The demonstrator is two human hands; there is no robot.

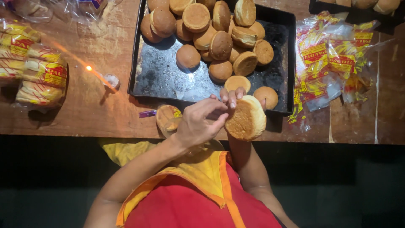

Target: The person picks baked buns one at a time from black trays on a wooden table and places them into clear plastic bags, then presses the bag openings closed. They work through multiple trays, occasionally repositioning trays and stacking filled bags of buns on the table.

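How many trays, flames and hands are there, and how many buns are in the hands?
trays: 2
flame: 1
hands: 2, the left hand and the right hand
bun in the hands: 1
Total: 6

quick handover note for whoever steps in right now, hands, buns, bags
Left hand: fingers pinched at the edge of a round bun.
Right hand: behind that bun, holding it at the table edge.
Baking tray: a pile of loose buns at its far side.
Packed bags of buns lie on the left; empty printed bags on the right.
A small flame burns on the table.
Left: the loose buns.
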